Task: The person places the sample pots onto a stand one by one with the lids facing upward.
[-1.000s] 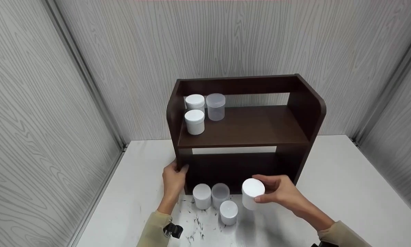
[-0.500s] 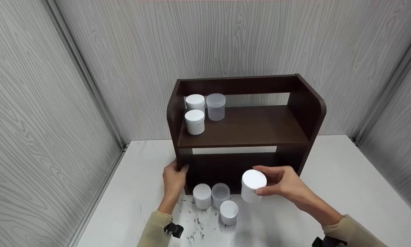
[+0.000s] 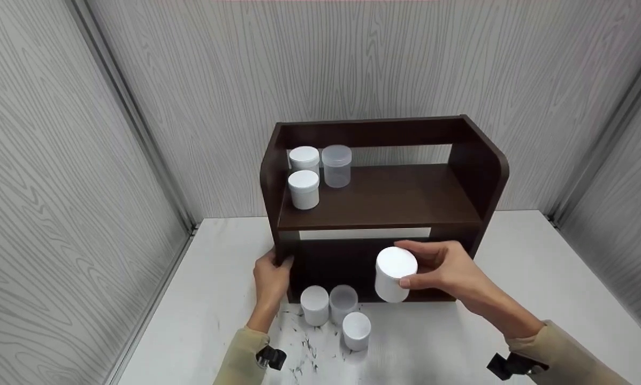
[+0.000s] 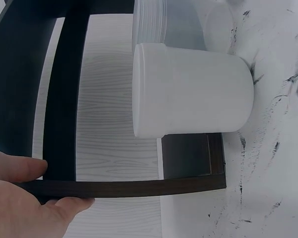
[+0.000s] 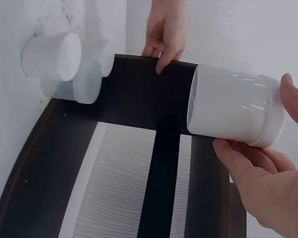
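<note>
Head view, held jar: white lidded jar point(image 3: 390, 280), off the table point(image 3: 518, 289), before the lower opening of the shelf unit point(image 3: 406, 198); roughly upright.
Head view, right hand point(image 3: 451, 271): fingers parted to the jar's width, pinching it near the lid.
Head view, change: over the last second right hand and jar have risen from low above the table; the other jars keep their places. Judged a lift in progress, jar not yet set down.
Head view, left hand point(image 3: 271, 278): grips the left side panel point(image 3: 270, 182), low down.
Head view, upper board: rear white jar point(image 3: 304, 155) behind front white jar point(image 3: 304, 192); clear jar point(image 3: 337, 170) beside the rear one.
Head view, table jars: left white jar point(image 3: 315, 307), cloudy jar point(image 3: 344, 306) just beside it, small white jar point(image 3: 357, 332) nearer the person.
Left wrist view, left hand: digits on both faces of the panel, closed on its thickness.
Right wrist view, held jar: lid end within the right hand's fingers, base pointing away; nothing else held.
</note>
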A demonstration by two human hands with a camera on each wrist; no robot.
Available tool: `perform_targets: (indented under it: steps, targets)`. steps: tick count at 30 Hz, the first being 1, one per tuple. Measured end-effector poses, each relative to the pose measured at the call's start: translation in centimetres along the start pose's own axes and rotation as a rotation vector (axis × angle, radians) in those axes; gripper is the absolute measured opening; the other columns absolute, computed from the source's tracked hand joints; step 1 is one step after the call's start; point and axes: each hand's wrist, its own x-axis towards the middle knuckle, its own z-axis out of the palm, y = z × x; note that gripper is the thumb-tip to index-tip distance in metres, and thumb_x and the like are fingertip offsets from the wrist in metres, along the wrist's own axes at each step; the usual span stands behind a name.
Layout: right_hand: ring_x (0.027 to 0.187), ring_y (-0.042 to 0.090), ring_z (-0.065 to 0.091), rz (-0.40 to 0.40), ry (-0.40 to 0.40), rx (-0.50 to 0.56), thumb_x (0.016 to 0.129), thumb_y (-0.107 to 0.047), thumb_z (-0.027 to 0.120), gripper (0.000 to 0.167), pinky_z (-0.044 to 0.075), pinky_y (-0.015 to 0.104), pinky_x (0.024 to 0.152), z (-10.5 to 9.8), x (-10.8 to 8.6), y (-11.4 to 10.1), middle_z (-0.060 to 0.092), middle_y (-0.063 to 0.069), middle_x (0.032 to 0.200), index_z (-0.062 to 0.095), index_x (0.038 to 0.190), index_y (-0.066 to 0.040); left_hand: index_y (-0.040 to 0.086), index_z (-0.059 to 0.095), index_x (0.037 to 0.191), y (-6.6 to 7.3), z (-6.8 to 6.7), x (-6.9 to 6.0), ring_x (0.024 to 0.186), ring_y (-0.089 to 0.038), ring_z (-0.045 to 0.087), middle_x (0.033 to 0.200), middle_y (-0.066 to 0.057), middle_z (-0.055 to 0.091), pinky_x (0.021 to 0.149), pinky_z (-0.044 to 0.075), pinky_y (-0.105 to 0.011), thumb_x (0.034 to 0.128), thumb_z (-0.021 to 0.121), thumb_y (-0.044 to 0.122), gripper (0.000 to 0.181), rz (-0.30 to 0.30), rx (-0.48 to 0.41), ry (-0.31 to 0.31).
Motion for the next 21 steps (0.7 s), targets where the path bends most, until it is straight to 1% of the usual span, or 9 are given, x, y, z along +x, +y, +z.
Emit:
perform_targets:
  steps: [6,10,13,18,21]
  targets:
    - [0.114,0.023,0.072,-0.032,0.017,-0.021,0.078,-0.003,0.091,0.072,0.059,0.034,0.093,0.1,0.7,-1.5,0.073,0.017,0.125,0.061,0.142,0.007,-0.013,0.066,0.131,-0.1,0.1,0.1,0.118,-0.040,0.067,0.123,-0.028,0.071,0.099,0.054,-0.052,0.0972,0.067,0.002,0.036,-0.005,0.015,0.002]
    - [0.114,0.022,0.071,-0.043,0.031,-0.022,0.077,-0.002,0.091,0.074,0.058,0.033,0.094,0.2,1.4,-2.5,0.073,0.017,0.125,0.060,0.143,0.007,-0.012,0.067,0.129,-0.1,0.0,0.1,0.117,-0.039,0.067,0.121,-0.027,0.071,0.099,0.054,-0.051,0.0977,0.066,0.001,0.034,-0.011,0.018,0.002]
    - [0.114,0.023,0.071,-0.052,0.050,-0.028,0.077,-0.002,0.091,0.075,0.058,0.033,0.094,0.2,1.9,-3.4,0.073,0.016,0.126,0.059,0.144,0.007,-0.013,0.067,0.128,-0.1,0.0,0.0,0.117,-0.040,0.067,0.120,-0.028,0.071,0.099,0.054,-0.052,0.0977,0.065,0.000,0.033,-0.003,0.021,0.002]
    - [0.113,0.023,0.071,-0.075,0.083,-0.061,0.076,-0.003,0.092,0.074,0.058,0.032,0.092,0.0,2.9,-4.6,0.074,0.013,0.126,0.062,0.143,0.004,-0.014,0.065,0.130,-0.1,0.0,0.0,0.117,-0.041,0.067,0.121,-0.030,0.070,0.099,0.054,-0.052,0.0981,0.064,0.000,0.034,-0.001,0.012,-0.004]
    - [0.111,0.023,0.072,-0.092,0.089,-0.056,0.076,-0.002,0.092,0.073,0.059,0.033,0.092,-0.1,3.6,-5.2,0.074,0.014,0.124,0.062,0.142,0.005,-0.014,0.064,0.132,-0.1,0.0,-0.1,0.117,-0.040,0.067,0.123,-0.029,0.070,0.099,0.054,-0.051,0.0989,0.063,0.001,0.036,0.002,-0.004,-0.017]
